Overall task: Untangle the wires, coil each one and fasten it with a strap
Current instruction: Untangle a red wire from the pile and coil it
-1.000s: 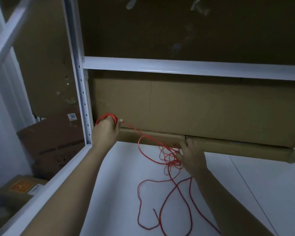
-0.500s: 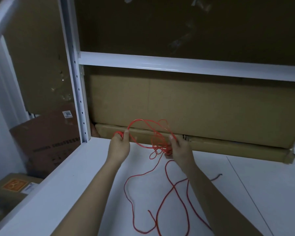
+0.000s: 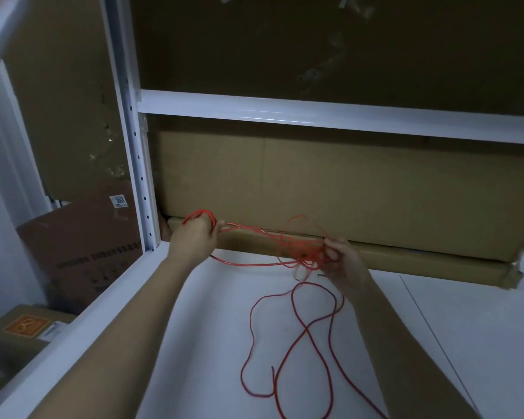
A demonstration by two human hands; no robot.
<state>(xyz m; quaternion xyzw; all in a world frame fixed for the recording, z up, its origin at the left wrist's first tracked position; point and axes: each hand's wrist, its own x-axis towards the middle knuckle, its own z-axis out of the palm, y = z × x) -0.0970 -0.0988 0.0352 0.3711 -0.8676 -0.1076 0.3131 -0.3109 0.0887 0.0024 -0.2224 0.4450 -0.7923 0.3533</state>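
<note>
A thin red wire (image 3: 310, 331) lies in loose loops on the white shelf surface (image 3: 212, 343) and rises to both hands. My left hand (image 3: 194, 238) grips a small coil of the red wire at the far left, close to the shelf post. My right hand (image 3: 342, 260) pinches a tangled bunch of the same wire, held above the shelf. Several strands stretch nearly taut between the two hands. No strap is in view.
A flat cardboard box (image 3: 345, 192) stands against the back of the shelf, with a long narrow box (image 3: 406, 261) lying before it. A white post (image 3: 133, 146) and crossbeam (image 3: 315, 113) frame the bay. More cardboard boxes (image 3: 82, 246) sit on the floor at the left.
My hands have drawn apart, the left going left and up, the right going right, so the wire strands between them are pulled straighter. The loose loops on the shelf have shifted.
</note>
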